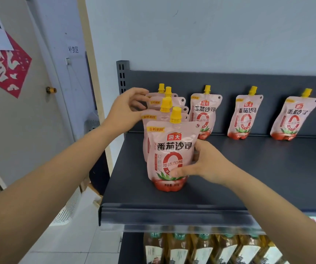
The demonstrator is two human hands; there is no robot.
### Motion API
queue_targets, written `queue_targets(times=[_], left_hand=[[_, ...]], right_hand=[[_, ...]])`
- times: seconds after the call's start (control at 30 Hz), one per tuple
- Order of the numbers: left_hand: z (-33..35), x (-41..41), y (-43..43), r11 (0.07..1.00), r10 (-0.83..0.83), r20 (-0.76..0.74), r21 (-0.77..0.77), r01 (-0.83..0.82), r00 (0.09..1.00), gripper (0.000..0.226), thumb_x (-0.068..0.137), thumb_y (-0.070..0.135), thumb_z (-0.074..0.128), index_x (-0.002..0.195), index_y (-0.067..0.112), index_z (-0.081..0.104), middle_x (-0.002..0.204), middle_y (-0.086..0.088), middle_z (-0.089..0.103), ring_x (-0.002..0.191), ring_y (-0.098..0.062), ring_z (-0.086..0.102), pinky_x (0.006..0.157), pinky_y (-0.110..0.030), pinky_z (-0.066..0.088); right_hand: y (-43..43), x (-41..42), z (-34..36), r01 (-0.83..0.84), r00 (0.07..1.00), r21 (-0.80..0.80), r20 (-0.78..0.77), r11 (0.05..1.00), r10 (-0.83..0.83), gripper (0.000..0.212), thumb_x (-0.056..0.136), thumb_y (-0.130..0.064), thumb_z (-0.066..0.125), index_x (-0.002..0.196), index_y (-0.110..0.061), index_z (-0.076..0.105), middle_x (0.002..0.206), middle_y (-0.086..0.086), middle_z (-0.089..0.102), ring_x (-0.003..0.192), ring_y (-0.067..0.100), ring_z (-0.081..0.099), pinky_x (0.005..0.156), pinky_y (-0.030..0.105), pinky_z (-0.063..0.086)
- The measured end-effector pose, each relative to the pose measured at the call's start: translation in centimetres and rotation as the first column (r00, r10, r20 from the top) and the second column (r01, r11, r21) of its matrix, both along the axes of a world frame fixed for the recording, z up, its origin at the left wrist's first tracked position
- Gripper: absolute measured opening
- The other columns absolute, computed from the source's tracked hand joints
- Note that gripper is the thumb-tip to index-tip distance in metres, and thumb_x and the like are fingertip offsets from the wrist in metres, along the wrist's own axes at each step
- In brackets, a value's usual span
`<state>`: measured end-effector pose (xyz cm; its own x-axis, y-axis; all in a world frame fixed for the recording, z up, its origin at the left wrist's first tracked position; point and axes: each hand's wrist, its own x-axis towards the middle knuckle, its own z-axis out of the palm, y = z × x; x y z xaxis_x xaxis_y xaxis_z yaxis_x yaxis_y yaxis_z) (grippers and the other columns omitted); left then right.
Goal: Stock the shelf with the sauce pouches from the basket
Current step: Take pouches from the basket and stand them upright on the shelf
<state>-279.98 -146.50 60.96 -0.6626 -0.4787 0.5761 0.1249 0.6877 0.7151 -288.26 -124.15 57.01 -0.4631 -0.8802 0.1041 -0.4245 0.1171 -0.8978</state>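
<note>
A row of pink sauce pouches with yellow caps stands one behind another at the left end of the dark shelf (248,178). My right hand (204,164) grips the front pouch (170,149) at its lower right side, thumb across its face. My left hand (128,109) touches the left edges of the pouches behind (164,103), fingers spread around them. Three more pouches lean against the shelf's back panel: one (204,115) near the row, one (245,117) in the middle, one (294,117) at the right. No basket is in view.
The shelf's front lip (172,216) runs below my arms. Bottles of yellow liquid (201,248) fill the shelf underneath. A door (20,111) with a red paper decoration (4,69) stands at the left, with tiled floor below.
</note>
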Motion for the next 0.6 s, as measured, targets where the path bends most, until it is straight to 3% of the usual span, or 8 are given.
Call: queue_targets(times=[0.07, 0.13, 0.27, 0.4, 0.53, 0.6], left_hand=[[-0.4, 1.6, 0.3, 0.982, 0.151, -0.107, -0.102, -0.162, 0.983, 0.041, 0.078, 0.011, 0.070, 0.115, 0.017, 0.053, 0.103, 0.003, 0.064, 0.080, -0.013, 0.059, 0.070, -0.019, 0.050], [-1.0, 3.0, 0.8, 0.951, 0.199, -0.150, -0.208, -0.228, 0.968, 0.036, 0.079, 0.011, 0.062, 0.113, 0.019, 0.053, 0.102, 0.004, 0.063, 0.080, -0.012, 0.056, 0.066, -0.017, 0.046], [-1.5, 3.6, 1.3, 0.963, 0.122, -0.021, -0.240, -0.124, 0.992, 0.025, 0.088, 0.021, 0.063, 0.113, 0.023, 0.060, 0.099, 0.007, 0.064, 0.079, -0.011, 0.058, 0.067, -0.021, 0.049], [-1.7, 3.2, 1.8, 0.976, -0.024, 0.069, -0.215, 0.039, 0.997, 0.020, 0.094, 0.014, 0.054, 0.103, 0.027, 0.065, 0.091, 0.011, 0.067, 0.081, 0.001, 0.060, 0.070, -0.009, 0.045], [-2.5, 3.5, 2.4, 0.973, -0.015, 0.082, -0.229, 0.034, 0.997, 0.024, 0.096, 0.008, 0.048, 0.109, 0.018, 0.065, 0.093, 0.007, 0.066, 0.081, 0.004, 0.059, 0.067, -0.002, 0.040], [-2.7, 3.9, 2.6, 0.982, 0.036, 0.087, -0.190, -0.019, 0.996, 0.028, 0.096, 0.007, 0.045, 0.117, 0.018, 0.061, 0.102, 0.006, 0.066, 0.084, 0.005, 0.057, 0.073, -0.003, 0.041]], right_hand=[[0.0, 0.3, -0.3, 0.034, 0.999, -0.004, 0.007, 0.999, -0.034, 0.053, 0.064, -0.005, 0.084, 0.108, -0.025, 0.063, 0.108, -0.008, 0.072, 0.101, 0.011, 0.067, 0.088, 0.037, 0.056], [-0.2, 0.7, -0.5, 0.054, 0.999, -0.011, 0.008, 0.998, -0.054, 0.052, 0.064, -0.005, 0.084, 0.107, -0.024, 0.063, 0.107, -0.008, 0.072, 0.099, 0.010, 0.068, 0.087, 0.036, 0.057], [-0.6, 1.5, -0.5, 0.090, 0.996, -0.025, 0.012, 0.996, -0.089, 0.057, 0.062, -0.005, 0.086, 0.110, -0.023, 0.061, 0.110, -0.008, 0.070, 0.102, 0.012, 0.067, 0.087, 0.039, 0.057], [-0.4, 2.3, -0.8, 0.201, 0.979, -0.071, 0.000, 0.977, -0.202, 0.069, 0.058, -0.008, 0.089, 0.117, -0.019, 0.054, 0.113, -0.008, 0.067, 0.103, 0.012, 0.064, 0.083, 0.040, 0.058], [0.2, 3.3, -1.1, 0.232, 0.972, -0.091, -0.017, 0.968, -0.234, 0.062, 0.060, -0.013, 0.088, 0.111, -0.018, 0.053, 0.102, -0.016, 0.065, 0.091, 0.002, 0.063, 0.076, 0.026, 0.059], [0.8, 3.9, -1.2, 0.272, 0.957, -0.080, -0.083, 0.959, -0.278, 0.063, 0.061, -0.024, 0.087, 0.111, -0.024, 0.050, 0.102, -0.020, 0.061, 0.090, -0.001, 0.060, 0.075, 0.020, 0.057]])
